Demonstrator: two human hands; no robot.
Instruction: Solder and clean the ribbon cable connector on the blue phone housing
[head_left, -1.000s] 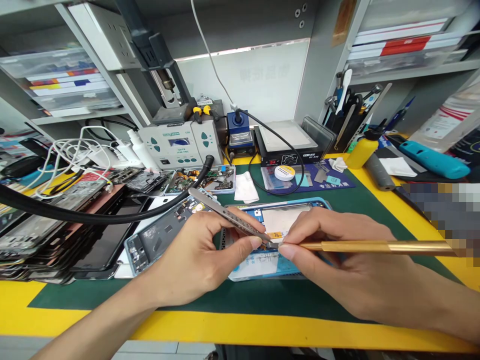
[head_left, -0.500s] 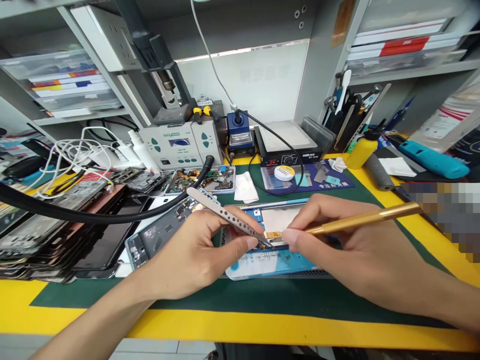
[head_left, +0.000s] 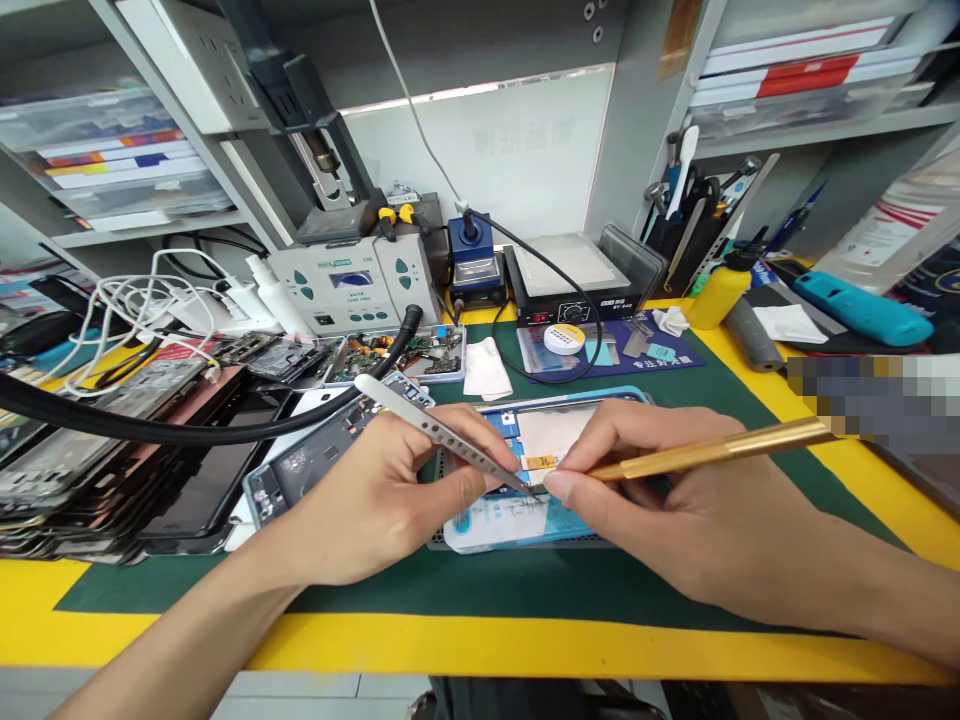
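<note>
My left hand (head_left: 394, 495) pinches perforated tweezers (head_left: 442, 432), tips at the opened blue phone (head_left: 555, 428) between my hands. My right hand (head_left: 709, 505) closes around a gold tool (head_left: 712, 449), its back end now tilted higher than a second ago, probably re-angling its tip.

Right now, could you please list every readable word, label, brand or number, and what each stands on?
"LEAD FREE", apparently, on the grey station; its brand is too blurred.
"94", apparently, on the black heater box; other characters unclear.
"专注" on the purple mat; the rest is unclear.
Too small or blurred: the round tin, orange strip, back panel and clear bottle.
</note>
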